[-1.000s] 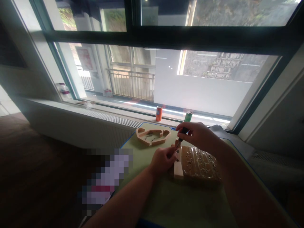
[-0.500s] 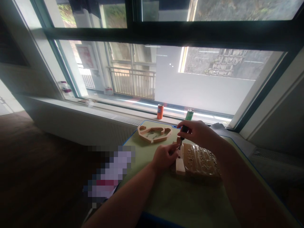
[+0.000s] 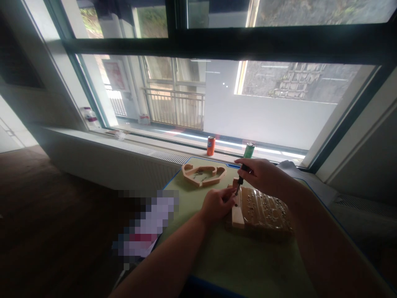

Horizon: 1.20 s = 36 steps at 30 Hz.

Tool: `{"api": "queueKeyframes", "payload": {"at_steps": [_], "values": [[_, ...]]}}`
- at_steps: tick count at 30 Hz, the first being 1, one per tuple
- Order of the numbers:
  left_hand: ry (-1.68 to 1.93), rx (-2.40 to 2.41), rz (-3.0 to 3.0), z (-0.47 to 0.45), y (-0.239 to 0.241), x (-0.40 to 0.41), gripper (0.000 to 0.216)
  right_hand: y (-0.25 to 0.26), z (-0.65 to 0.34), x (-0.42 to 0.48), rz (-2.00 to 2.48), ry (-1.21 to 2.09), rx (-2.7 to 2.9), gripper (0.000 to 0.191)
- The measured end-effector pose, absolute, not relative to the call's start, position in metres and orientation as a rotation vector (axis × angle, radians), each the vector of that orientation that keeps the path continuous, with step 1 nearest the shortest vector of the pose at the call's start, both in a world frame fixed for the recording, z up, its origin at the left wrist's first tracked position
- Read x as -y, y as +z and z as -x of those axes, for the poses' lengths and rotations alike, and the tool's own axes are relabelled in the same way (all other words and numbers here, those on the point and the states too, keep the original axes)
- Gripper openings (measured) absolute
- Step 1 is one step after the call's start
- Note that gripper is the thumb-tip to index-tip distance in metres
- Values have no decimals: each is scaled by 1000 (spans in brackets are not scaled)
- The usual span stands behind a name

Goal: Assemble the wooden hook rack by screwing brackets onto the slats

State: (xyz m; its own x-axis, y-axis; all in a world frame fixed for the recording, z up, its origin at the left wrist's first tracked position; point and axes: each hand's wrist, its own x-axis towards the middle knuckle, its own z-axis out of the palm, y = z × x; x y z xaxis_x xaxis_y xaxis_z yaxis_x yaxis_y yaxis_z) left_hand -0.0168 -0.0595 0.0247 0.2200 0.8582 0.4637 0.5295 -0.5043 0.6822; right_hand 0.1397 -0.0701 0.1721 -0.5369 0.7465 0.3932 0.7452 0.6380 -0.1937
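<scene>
"Two forearms (image 3: 180, 244) reach over the green tabletop (image 3: 211, 260). What lies nearest, past them?"

"The pale wooden piece (image 3: 238, 217). Its near end sticks out bare below the left hand's fingers, along the left side of a brown block (image 3: 263, 211) that has a shiny, see-through covering."

"And the left hand (image 3: 216, 203) itself?"

"Thumb and fingers are drawn together at the wooden piece, beside a dark spot in it. What they pinch, if anything, is hidden, so I cannot tell."

"The right hand (image 3: 259, 174)?"

"That one is clear enough: its fingers are closed around the black handle of a screwdriver (image 3: 240, 180). The shaft slants down from them, and the tip ends right by the left fingertips, over the wood. Whether it touches, I cannot tell."

"Further off?"

"A wooden frame (image 3: 200, 183) lies on the tabletop, apart from both hands. Behind it an orange can (image 3: 211, 146) stands upright on the sill (image 3: 228, 157), with a green can (image 3: 249, 150) to its right, just beyond the right hand. Then the window (image 3: 269, 124)."
</scene>
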Motion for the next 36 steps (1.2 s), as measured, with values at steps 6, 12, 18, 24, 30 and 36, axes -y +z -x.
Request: {"api": "queueKeyframes", "payload": {"at_steps": [6, 12, 18, 24, 30, 36], "values": [[1189, -1312, -2123, 16, 29, 63, 35, 173, -140, 70, 1173, -15, 2425, 34], [1177, -1324, -2128, 16, 29, 62, 37, 174, -140, 71, 1198, -59, 2422, 33], [1183, -1320, -2116, 15, 27, 61, 37, 172, -138, 72, 1180, -92, 2426, 32], [1178, -1311, -2121, 16, 26, 60, 37, 172, -140, 67, 1158, -62, 2438, 28], [1186, -1333, -2114, 16, 25, 60, 38, 176, -143, 73, 1195, -94, 2472, 32], [1181, -1301, -2104, 15, 27, 61, 36, 180, -146, 82, 1265, -207, 2434, 32]]}}
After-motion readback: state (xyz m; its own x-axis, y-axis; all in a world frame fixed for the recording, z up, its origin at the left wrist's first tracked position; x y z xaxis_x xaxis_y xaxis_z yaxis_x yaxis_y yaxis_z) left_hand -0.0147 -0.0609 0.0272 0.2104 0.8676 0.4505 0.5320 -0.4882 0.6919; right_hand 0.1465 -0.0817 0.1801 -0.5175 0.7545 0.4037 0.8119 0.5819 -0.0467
